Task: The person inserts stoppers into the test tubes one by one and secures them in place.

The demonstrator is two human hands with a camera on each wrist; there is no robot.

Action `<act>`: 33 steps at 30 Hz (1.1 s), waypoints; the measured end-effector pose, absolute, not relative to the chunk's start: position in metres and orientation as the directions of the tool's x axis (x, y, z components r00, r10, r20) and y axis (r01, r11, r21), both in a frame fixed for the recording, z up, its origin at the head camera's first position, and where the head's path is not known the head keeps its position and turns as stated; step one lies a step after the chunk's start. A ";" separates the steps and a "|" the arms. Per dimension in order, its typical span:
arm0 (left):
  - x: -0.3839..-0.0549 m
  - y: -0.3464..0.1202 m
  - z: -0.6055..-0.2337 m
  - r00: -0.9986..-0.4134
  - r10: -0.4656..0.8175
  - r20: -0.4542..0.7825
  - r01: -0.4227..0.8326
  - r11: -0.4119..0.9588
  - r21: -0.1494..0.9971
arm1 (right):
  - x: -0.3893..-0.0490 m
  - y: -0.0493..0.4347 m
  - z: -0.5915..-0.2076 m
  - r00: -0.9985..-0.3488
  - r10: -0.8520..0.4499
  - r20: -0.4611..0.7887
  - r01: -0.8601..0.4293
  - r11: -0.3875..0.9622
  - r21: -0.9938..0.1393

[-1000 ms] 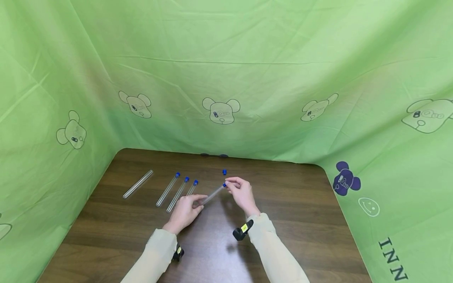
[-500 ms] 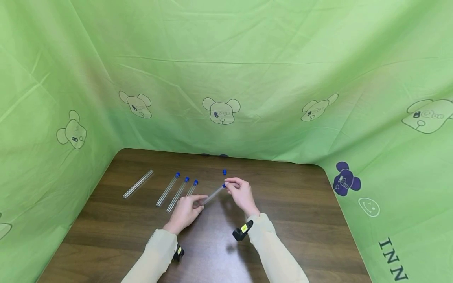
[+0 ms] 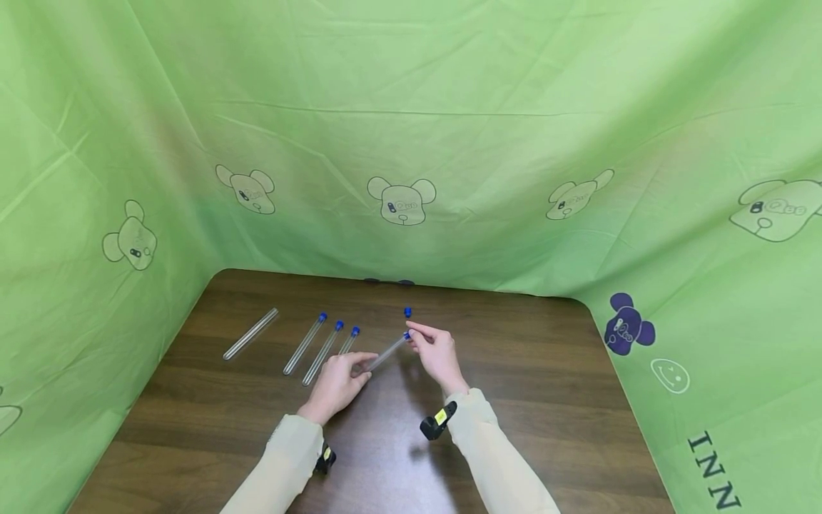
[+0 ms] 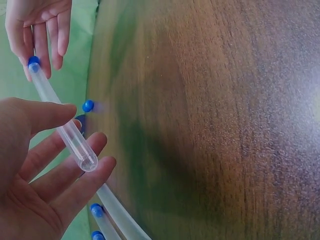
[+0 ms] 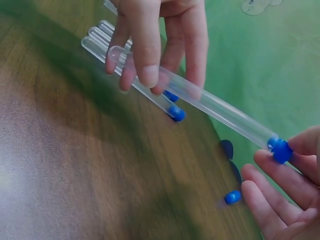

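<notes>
A clear test tube (image 3: pixel 388 352) is held tilted above the table, between both hands. My left hand (image 3: pixel 337 384) pinches it near its rounded bottom, between thumb and fingers. At the other end, my right hand (image 3: pixel 438 357) pinches a blue cap (image 5: pixel 282 151) between thumb and index finger. The cap's narrow part sits at the tube mouth; how deep it goes is hard to tell. Left of the hands lie three capped test tubes (image 3: pixel 302 345), one partly hidden behind the left hand. Beyond the right hand lies a loose blue cap (image 3: pixel 407 312).
A test tube without a cap (image 3: pixel 250 334) lies at the far left of the brown wooden table (image 3: pixel 539 357). Green printed cloth (image 3: pixel 398 143) hangs around the table's back and sides. Each wrist wears a small black camera.
My right wrist has turned and shifted slightly left, and its index finger has risen a little at the cap. The left hand and the tube stay nearly still.
</notes>
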State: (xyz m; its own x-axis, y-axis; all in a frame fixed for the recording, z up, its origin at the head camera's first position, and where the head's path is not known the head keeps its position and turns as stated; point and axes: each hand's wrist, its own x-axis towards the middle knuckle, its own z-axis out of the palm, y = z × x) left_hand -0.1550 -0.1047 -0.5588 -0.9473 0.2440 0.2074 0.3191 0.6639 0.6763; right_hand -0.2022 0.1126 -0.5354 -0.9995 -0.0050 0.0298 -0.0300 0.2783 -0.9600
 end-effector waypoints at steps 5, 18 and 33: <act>-0.156 -0.103 -0.559 -0.946 0.246 0.210 0.322 0.660 0.678 | -0.201 0.110 -0.538 -0.999 0.011 0.049 -0.043 0.298 -0.954; -0.157 -0.097 -0.559 -0.949 0.236 0.211 0.316 0.653 0.688 | -0.196 0.103 -0.541 -0.998 0.022 0.051 -0.043 0.267 -0.963; -0.158 -0.093 -0.559 -0.956 0.231 0.179 0.287 0.629 0.723 | -0.194 0.099 -0.544 -0.998 0.005 0.060 -0.056 0.264 -0.963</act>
